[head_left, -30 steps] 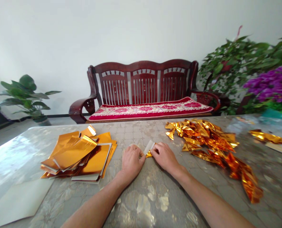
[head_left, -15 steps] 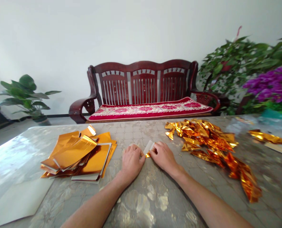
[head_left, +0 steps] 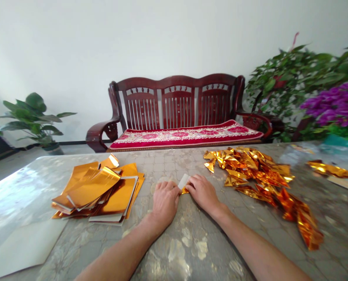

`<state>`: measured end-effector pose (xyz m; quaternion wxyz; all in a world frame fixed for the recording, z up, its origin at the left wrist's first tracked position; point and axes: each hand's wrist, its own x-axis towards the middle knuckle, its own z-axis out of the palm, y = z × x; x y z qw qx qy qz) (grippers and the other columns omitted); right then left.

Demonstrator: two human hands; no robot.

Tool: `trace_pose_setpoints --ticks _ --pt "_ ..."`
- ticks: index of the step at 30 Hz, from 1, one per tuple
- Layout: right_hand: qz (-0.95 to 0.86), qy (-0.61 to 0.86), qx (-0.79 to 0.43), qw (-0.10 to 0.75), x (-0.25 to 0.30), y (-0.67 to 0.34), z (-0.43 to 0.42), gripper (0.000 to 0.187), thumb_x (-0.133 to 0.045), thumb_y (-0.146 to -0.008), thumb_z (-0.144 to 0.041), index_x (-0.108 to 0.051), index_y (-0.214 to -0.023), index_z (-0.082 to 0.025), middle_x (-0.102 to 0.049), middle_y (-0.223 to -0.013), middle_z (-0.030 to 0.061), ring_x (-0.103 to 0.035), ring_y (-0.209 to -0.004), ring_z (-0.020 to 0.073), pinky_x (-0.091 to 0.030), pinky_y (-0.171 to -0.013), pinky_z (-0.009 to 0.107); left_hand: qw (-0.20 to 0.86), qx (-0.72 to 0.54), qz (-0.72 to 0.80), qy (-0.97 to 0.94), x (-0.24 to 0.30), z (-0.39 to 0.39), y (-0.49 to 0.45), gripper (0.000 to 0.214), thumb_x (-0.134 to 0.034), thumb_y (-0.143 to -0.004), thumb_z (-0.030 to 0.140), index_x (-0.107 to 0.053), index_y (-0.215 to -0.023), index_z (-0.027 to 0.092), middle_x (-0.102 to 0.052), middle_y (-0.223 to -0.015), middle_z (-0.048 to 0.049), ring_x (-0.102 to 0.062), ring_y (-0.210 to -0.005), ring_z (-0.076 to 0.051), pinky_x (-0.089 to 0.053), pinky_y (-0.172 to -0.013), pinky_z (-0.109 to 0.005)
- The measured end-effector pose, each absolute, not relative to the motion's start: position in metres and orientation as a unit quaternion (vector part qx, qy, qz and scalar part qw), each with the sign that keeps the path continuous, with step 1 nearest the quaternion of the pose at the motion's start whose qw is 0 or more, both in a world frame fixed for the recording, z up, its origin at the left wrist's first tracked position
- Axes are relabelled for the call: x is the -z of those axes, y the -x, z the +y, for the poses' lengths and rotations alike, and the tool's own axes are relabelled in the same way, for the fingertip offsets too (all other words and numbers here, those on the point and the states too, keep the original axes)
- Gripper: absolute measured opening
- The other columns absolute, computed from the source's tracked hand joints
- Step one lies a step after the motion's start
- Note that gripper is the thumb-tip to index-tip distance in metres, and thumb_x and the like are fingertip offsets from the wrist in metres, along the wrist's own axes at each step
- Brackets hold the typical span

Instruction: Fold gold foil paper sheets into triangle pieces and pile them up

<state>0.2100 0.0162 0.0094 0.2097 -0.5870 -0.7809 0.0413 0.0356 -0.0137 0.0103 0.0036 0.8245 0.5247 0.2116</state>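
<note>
Two hands (head_left: 165, 203) (head_left: 203, 193) around gold foil (head_left: 185, 191)

Between fingers (head_left: 169, 188): paper strip (head_left: 183, 181) seen matt white | left of fingers: foil sheets (head_left: 94, 189) seen glossy gold, smooth | right of fingers: foil folds (head_left: 250, 168) seen glossy, creased | beneath fingers: tabletop (head_left: 209, 249) seen glossy, mottled

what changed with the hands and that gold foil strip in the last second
The left hand shifted slightly right, closing in on the white-backed gold foil strip, which now looks narrower and more tilted between the hands. The right hand barely moved. The flat foil stack and crumpled gold pile stayed put.
</note>
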Motion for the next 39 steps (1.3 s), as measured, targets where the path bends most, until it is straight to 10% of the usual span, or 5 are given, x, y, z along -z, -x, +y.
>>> trace_pose_setpoints --ticks 24,39 --pt "-0.78 0.598 -0.01 0.184 -0.01 -0.214 0.018 0.008 -0.058 -0.09 -0.028 -0.062 -0.087 -0.022 -0.066 -0.093 0.0022 -0.056 -0.087 0.0184 -0.032 -0.074 0.029 -0.12 -0.108 0.445 -0.881 -0.006 -0.026 -0.038 0.015 -0.051 -0.091 0.012 -0.063 -0.086 0.018 -0.062 -0.085 -0.0063 -0.055 -0.085 -0.024 -0.042 -0.074 -0.037" --pt "-0.793 0.569 -0.069 0.208 -0.011 -0.216 0.011 0.014 -0.054 -0.09 -0.022 -0.065 -0.081 -0.022 -0.065 -0.087 0.0003 -0.058 -0.083 0.0141 -0.036 -0.07 0.024 0.011 -0.171 0.434 -0.885 -0.007 -0.019 -0.038 0.02 -0.045 -0.099 0.023 -0.063 -0.09 0.021 -0.063 -0.092 -0.0018 -0.056 -0.089 -0.017 -0.044 -0.079 -0.028"
